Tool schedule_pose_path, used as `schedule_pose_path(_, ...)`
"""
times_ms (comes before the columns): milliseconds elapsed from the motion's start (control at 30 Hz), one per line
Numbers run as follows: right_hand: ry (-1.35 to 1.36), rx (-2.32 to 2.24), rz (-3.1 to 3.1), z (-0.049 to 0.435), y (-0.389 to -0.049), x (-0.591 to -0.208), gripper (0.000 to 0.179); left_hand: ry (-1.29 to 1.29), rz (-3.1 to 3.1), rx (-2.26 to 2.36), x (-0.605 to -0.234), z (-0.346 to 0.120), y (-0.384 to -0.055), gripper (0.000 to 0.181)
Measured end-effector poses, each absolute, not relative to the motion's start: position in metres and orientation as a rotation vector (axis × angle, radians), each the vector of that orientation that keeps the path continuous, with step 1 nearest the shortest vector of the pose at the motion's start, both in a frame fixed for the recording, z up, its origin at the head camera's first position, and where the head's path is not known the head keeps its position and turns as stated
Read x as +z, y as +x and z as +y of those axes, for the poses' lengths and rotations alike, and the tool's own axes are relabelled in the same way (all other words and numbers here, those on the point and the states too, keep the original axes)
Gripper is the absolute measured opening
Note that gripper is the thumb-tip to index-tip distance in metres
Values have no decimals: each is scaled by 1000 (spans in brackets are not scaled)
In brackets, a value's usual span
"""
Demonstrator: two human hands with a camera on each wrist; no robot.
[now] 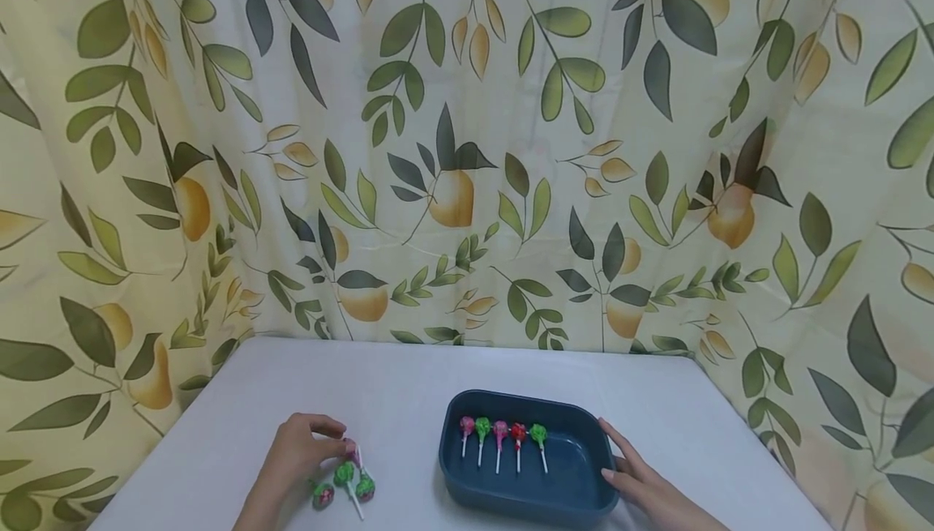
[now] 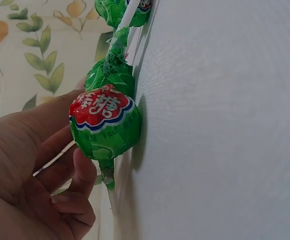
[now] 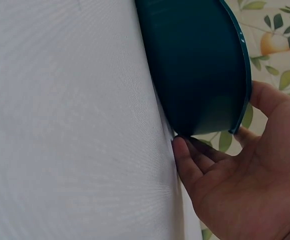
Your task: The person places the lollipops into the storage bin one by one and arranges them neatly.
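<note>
On the left of the table, my left hand (image 1: 297, 451) has its thumb and fingertips at a pink lollipop (image 1: 351, 448), pinching it by the head. Just in front lie green-wrapped lollipops: one (image 1: 344, 474) with its white stick toward me, another (image 1: 365, 488) beside it, and a third (image 1: 323, 496) below my palm. In the left wrist view a green lollipop (image 2: 105, 125) with a red label hides the fingertips. My right hand (image 1: 642, 482) holds the right end of a dark blue container (image 1: 529, 503), thumb and fingers spread around its wall and rim (image 3: 246, 65).
Inside the container several lollipops stand in a row: pink (image 1: 467, 426), green (image 1: 483, 427), another pink (image 1: 500, 431), red (image 1: 518, 434) and green (image 1: 538, 434). A white cloth (image 1: 350, 377) covers the table. Behind hangs a leaf-and-fruit curtain (image 1: 467, 190).
</note>
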State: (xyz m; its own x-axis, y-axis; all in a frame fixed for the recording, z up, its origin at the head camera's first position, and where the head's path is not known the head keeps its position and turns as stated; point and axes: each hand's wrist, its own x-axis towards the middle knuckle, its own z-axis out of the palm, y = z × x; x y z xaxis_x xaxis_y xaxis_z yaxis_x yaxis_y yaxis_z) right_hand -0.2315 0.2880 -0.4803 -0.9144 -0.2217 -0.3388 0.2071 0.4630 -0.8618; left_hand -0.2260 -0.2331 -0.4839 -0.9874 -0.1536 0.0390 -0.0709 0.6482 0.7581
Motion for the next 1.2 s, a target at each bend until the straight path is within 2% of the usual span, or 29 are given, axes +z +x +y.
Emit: schedule_pose_path(1200, 9, -1420, 2331, 289, -227, -479, 84, 188, -2746, -1239, -483, -229, -224, 19)
